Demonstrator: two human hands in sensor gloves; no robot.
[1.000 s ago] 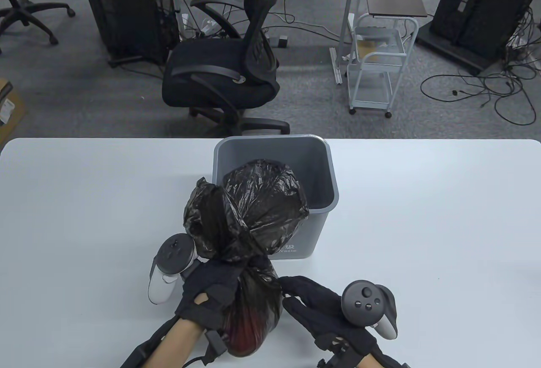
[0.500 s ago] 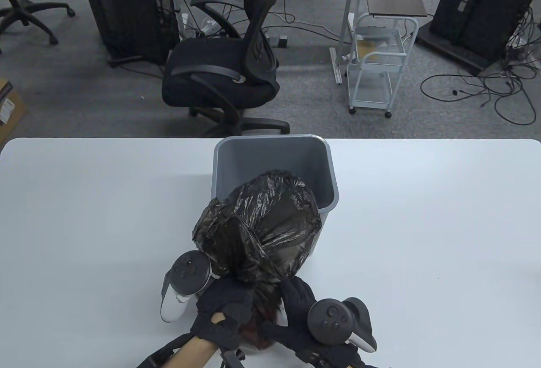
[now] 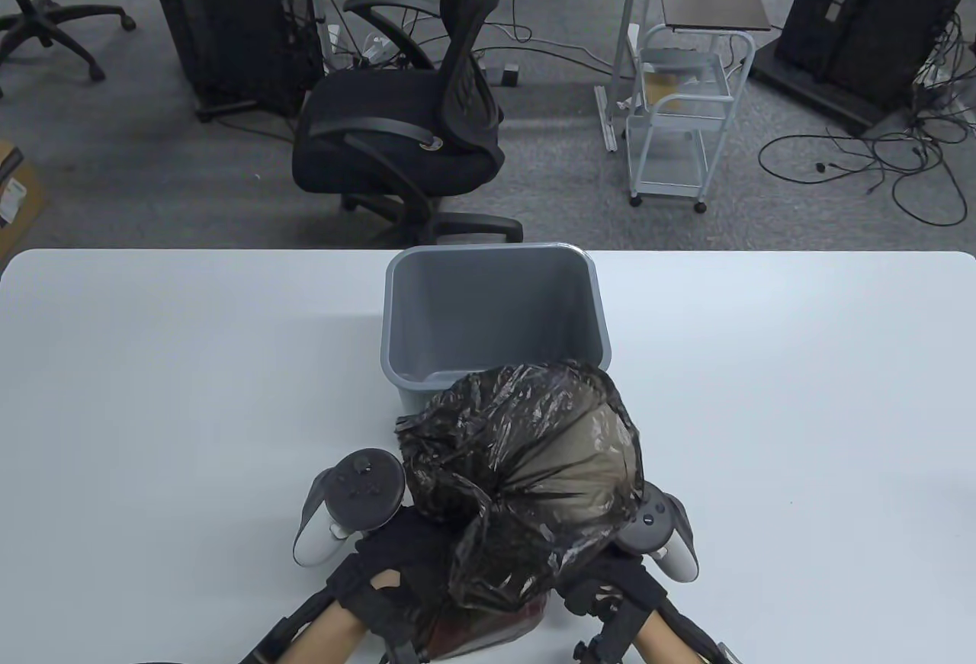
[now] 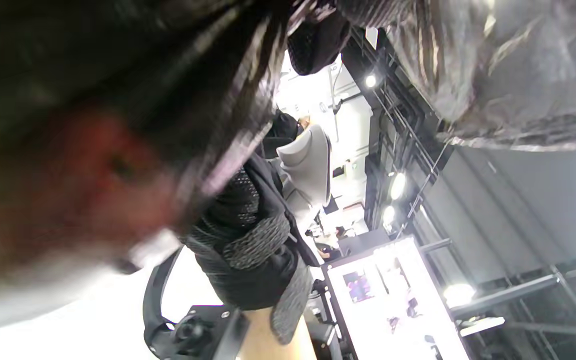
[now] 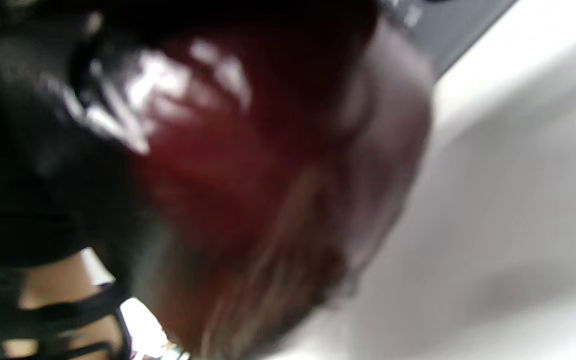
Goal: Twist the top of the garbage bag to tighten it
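The black garbage bag (image 3: 534, 458) stands at the table's near edge, in front of the grey bin (image 3: 496, 313). Its loose, puffed top leans right over the twisted neck. The filled lower part, with red contents showing through, sits between my wrists (image 3: 488, 622). My left hand (image 3: 423, 553) grips the neck from the left. My right hand (image 3: 602, 580) holds the bag from the right, its fingers mostly hidden under the loose top. The left wrist view shows the blurred bag (image 4: 98, 165) with the right glove (image 4: 248, 250) against it. The right wrist view is filled by the blurred bag (image 5: 268, 150).
The bin is open and looks empty, touching the bag's far side. The white table (image 3: 762, 389) spreads to both sides. An office chair (image 3: 412, 107) and a white cart (image 3: 686, 115) stand on the floor beyond the far edge.
The bag's loose top has swung from the left over to the right and nearer to me. My right hand moved in to the bag and is now under the top. The left hand stayed on the neck.
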